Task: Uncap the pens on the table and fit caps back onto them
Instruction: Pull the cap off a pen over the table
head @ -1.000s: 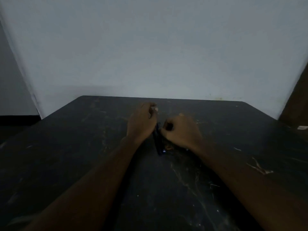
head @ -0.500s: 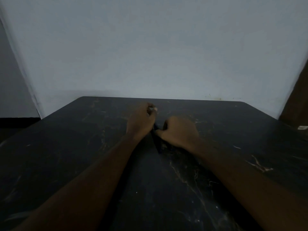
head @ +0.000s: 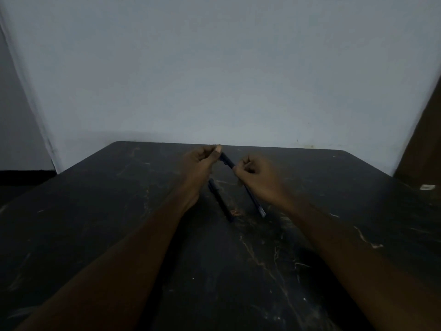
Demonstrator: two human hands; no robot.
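Pens: one, now lifted off the desk at frame centre, is pinched at its far end by the left hand and mid-barrel by the right hand, likely poised for uncapping; another pen lies below.

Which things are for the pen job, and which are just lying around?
For the job:
held pen, between left hand and right hand
second pen, lying on the table

Just lying about:
small white object at the table's right edge
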